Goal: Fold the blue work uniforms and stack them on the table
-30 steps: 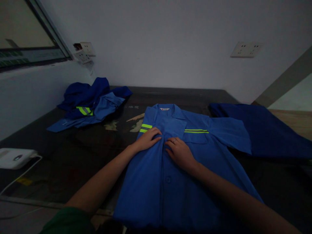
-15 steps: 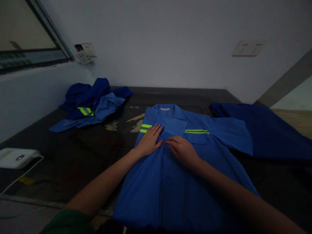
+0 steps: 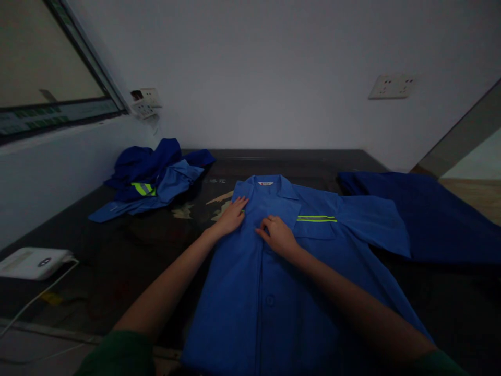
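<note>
A blue short-sleeved work shirt [image 3: 242, 292] lies front up, its collar away from me and a white label inside the neck. Its right-hand sleeve is spread out; the left-hand sleeve does not show. My left hand [image 3: 231, 215] rests flat on the shirt's left edge below the collar, fingers stretched and partly covering a yellow-green stripe. Near the top of the button front is my right hand [image 3: 278, 236], its fingers curled and thumb tip against the cloth at the front edge. The fingertips' hold on the fabric is partly hidden. One button shows lower down.
Crumpled blue clothes [image 3: 156, 172] with a reflective band lie at the back left of the dark table [image 3: 305, 159]. Folded dark blue cloth [image 3: 422, 219] lies at the right. A white device [image 3: 37, 262] with a cable sits at the left edge. Wall sockets [image 3: 392, 86] are behind.
My left hand has slid left and slightly away, to the shirt's outer edge. My right hand has shifted a little left along the front. The view has tilted up slightly.
</note>
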`<state>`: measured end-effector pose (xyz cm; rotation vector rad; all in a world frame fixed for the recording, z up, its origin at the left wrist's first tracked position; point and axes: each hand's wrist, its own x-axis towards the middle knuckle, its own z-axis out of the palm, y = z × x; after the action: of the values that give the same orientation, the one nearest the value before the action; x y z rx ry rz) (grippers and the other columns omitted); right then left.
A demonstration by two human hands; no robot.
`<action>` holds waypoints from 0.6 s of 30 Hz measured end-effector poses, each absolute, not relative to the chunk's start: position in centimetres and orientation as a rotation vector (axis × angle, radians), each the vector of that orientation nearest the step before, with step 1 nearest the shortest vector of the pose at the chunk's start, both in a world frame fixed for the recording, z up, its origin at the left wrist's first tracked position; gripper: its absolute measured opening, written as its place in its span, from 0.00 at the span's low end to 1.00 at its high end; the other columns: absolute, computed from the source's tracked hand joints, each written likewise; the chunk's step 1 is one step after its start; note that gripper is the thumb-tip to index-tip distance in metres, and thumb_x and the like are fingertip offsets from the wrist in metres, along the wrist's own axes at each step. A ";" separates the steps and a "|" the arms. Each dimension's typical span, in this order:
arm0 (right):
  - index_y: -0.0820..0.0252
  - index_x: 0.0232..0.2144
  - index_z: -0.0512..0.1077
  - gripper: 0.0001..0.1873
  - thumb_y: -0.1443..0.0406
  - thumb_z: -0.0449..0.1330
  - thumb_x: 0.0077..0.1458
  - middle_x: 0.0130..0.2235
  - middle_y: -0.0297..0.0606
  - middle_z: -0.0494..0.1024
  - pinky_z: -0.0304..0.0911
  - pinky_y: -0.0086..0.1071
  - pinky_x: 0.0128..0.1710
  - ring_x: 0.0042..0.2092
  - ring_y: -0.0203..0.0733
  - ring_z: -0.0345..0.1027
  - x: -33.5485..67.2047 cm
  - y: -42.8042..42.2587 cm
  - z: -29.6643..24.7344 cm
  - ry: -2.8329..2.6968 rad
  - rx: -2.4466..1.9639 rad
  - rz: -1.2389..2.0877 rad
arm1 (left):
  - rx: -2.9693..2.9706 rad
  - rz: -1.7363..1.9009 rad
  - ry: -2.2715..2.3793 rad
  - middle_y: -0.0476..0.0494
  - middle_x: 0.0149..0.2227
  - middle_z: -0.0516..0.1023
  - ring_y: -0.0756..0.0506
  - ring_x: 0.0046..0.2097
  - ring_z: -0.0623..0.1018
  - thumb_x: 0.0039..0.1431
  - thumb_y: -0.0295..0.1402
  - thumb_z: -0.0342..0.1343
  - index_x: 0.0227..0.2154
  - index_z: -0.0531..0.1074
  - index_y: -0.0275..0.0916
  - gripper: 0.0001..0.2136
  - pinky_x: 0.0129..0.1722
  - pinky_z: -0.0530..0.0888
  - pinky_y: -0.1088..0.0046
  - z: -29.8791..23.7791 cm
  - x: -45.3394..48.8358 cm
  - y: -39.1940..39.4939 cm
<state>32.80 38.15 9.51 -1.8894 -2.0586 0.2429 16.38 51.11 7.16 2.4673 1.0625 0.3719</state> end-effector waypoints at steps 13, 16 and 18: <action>0.60 0.38 0.75 0.15 0.60 0.50 0.64 0.46 0.44 0.72 0.58 0.39 0.45 0.48 0.47 0.61 31.9 37.6 9.1 -2.226 -1.898 0.170 | 2.497 0.136 1.615 0.43 0.69 0.48 0.34 0.68 0.49 0.64 0.53 0.36 0.65 0.51 0.54 0.28 0.62 0.47 0.41 5.9 20.9 55.4; 0.59 0.39 0.76 0.17 0.60 0.48 0.65 0.47 0.44 0.72 0.58 0.40 0.46 0.50 0.47 0.60 31.8 37.6 9.3 -2.262 -1.908 0.140 | 2.445 0.099 1.706 0.46 0.69 0.46 0.36 0.69 0.47 0.63 0.55 0.34 0.65 0.49 0.57 0.29 0.63 0.44 0.42 6.1 22.0 56.0; 0.58 0.39 0.76 0.17 0.61 0.48 0.65 0.47 0.43 0.72 0.58 0.40 0.45 0.50 0.48 0.60 31.7 37.5 9.5 -2.287 -1.899 0.102 | 2.407 0.124 1.741 0.46 0.69 0.45 0.37 0.69 0.45 0.62 0.56 0.33 0.66 0.48 0.56 0.30 0.64 0.44 0.42 6.1 22.5 56.4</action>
<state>31.68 37.54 9.48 -1.8993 -2.2872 0.1020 22.53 56.39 6.14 2.4066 1.7412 0.1240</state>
